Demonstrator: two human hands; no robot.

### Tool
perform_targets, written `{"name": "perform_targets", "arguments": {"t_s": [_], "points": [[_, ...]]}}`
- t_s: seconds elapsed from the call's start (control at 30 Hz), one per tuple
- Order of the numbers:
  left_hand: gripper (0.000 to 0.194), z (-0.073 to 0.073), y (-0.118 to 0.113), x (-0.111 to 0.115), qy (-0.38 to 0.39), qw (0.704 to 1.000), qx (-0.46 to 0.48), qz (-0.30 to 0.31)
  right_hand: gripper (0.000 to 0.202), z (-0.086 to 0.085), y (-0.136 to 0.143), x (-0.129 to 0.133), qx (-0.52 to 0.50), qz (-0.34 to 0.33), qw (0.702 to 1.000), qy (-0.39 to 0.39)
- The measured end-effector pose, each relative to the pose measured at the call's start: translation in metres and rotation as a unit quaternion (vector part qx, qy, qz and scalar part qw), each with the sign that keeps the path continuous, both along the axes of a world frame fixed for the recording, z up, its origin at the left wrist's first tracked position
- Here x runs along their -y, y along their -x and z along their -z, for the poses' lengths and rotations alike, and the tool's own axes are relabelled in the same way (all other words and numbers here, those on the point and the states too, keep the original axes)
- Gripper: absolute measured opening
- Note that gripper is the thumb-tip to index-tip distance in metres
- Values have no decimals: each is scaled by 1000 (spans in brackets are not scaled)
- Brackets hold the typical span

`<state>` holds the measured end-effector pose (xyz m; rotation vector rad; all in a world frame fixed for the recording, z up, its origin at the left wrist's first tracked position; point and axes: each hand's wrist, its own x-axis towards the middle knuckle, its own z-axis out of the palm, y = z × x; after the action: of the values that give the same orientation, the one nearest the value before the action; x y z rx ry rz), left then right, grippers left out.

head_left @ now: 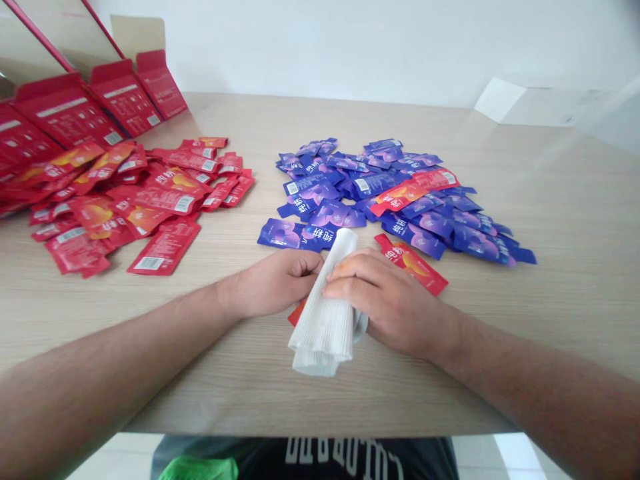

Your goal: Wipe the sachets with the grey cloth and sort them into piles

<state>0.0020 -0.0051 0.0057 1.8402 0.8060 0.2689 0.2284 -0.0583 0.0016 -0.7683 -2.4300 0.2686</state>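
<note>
My right hand [390,300] is closed around a white ribbed pouch or sleeve [327,313], which it holds tilted, its wide end toward me. My left hand [277,283] is beside the pouch's upper left edge, fingers curled; what they grip is hidden. An orange-red corner [297,313] shows between my left hand and the pouch. Just beyond my hands lies a pile of purple sachets [325,193], with one red sachet [415,190] on top. Another red sachet [413,263] lies near my right hand.
A heap of red sachets [145,200] covers the left of the wooden table [225,393]. Behind it stand red boxes [125,93] with open flaps. A white box or card [525,103] rests at the back right, near the pale wall. Green material [200,468] shows below the front edge.
</note>
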Motion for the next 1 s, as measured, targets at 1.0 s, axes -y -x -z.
{"name": "perform_targets", "arguments": {"t_s": [1.0], "points": [[20,0,-1,-1,37,995,-8,-89,25,-4,20,15,62,-17,997,-36]]}}
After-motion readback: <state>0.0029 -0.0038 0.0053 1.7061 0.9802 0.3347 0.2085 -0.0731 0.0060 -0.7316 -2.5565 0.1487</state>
